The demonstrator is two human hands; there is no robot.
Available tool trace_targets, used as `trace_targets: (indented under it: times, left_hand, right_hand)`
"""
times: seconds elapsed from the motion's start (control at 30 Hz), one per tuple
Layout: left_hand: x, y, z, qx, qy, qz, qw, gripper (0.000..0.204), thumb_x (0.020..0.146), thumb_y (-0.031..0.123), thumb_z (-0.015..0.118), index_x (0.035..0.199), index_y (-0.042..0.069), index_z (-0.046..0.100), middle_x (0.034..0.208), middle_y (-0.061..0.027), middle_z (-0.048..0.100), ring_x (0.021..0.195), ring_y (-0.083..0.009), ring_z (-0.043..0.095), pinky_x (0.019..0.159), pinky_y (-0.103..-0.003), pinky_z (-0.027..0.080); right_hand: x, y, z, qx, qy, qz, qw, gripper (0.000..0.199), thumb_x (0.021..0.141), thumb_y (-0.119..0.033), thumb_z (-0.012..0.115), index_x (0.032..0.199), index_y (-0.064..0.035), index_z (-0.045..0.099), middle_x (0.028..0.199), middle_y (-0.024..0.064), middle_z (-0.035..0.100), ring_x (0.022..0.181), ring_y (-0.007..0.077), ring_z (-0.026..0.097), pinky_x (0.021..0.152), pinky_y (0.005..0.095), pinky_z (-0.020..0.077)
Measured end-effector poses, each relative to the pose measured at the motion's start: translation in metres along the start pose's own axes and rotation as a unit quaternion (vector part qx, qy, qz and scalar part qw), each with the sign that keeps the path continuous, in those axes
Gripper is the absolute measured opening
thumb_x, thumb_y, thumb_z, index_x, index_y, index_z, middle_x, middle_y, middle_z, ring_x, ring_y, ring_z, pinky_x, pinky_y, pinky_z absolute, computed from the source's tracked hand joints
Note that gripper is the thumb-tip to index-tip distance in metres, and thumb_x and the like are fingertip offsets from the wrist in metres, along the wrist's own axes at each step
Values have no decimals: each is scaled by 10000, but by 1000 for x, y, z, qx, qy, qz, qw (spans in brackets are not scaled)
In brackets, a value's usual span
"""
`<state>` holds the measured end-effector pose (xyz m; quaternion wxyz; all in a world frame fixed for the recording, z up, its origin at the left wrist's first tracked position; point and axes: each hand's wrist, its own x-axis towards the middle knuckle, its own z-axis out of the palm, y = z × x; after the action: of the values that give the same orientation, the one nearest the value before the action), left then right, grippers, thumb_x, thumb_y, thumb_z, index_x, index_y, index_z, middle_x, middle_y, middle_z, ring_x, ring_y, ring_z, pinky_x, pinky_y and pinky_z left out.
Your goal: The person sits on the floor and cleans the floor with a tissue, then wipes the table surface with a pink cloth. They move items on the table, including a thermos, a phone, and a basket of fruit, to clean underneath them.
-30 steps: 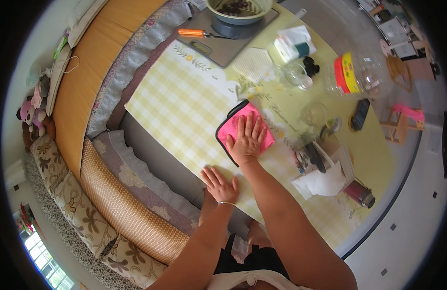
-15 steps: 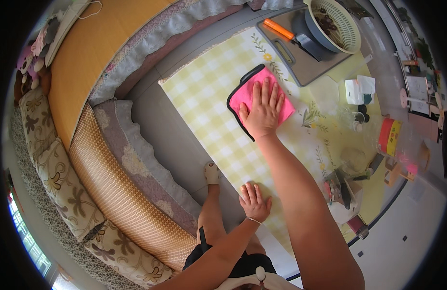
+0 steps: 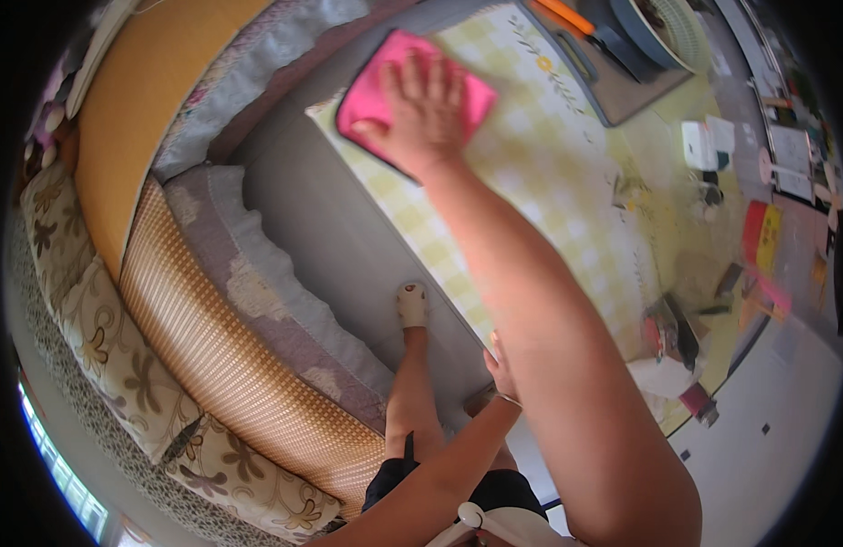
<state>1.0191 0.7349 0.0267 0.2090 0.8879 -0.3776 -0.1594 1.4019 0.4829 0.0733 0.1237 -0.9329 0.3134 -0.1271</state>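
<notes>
My right hand [image 3: 425,117] lies flat with spread fingers on a pink cloth [image 3: 367,89] with a dark edging. The cloth rests on the far left corner of a table, over a yellow-and-white checked tablecloth [image 3: 553,150] with flower sprigs. At the near left edge of the table is my left hand [image 3: 501,372], a thin band round its wrist. My right forearm hides much of that hand; the fingers that show are stretched out, with nothing seen in them.
A cutting board [image 3: 617,100] at the far right bears an orange-handled knife [image 3: 567,16] and a basin with a strainer [image 3: 686,41]. A white tissue pack [image 3: 704,144] and clear containers line the right side. A rattan-covered sofa [image 3: 239,356] stands left.
My right hand has slid the pink cloth away and left, from the tablecloth's middle to its far left corner. My right forearm now covers part of my left hand. The view has shifted slightly.
</notes>
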Motion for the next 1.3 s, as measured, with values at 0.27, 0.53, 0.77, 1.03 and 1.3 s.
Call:
trace_targets:
  times: [0.27,0.53,0.77,1.03,1.3]
  left_hand:
    - [29,-51,-17,45,-7,61,997,654,910,381,539,1466,50,450,1562,-263,308,1452,-453,271,1089,-637,240]
    - [28,-82,-108,-9,-104,275,956,620,910,340,549,1451,49,463,1551,-273,323,1438,-461,299,1120,-625,217]
    - [181,-57,-180,-8,36,345,938,537,886,154,566,1401,17,499,1521,-276,376,1368,-470,406,1078,-588,339]
    - [425,141,-127,-208,27,254,944,493,842,109,697,1315,44,576,1326,-210,585,1072,-320,650,800,-385,557]
    - [541,243,-88,-567,-151,-226,778,591,951,401,652,1177,-98,430,971,-275,630,775,-389,718,646,-451,637]
  right_hand:
    - [-110,-15,-15,83,-1,-38,996,887,745,-541,736,1471,-127,439,1567,155,331,1482,401,209,1210,577,119]
    - [-264,93,-91,73,31,25,997,756,768,-495,736,1411,-146,543,1581,108,347,1478,336,268,1195,536,206]
    - [-369,180,-149,13,41,146,988,686,765,-437,740,1358,-128,587,1547,100,411,1434,355,347,1174,531,243]
    - [-377,190,-149,2,36,195,980,611,767,-400,729,1298,-119,620,1532,100,435,1416,359,378,1137,541,298]
    - [-377,192,-148,-9,22,209,978,617,743,-421,727,1292,-156,632,1525,77,448,1426,326,372,1138,533,291]
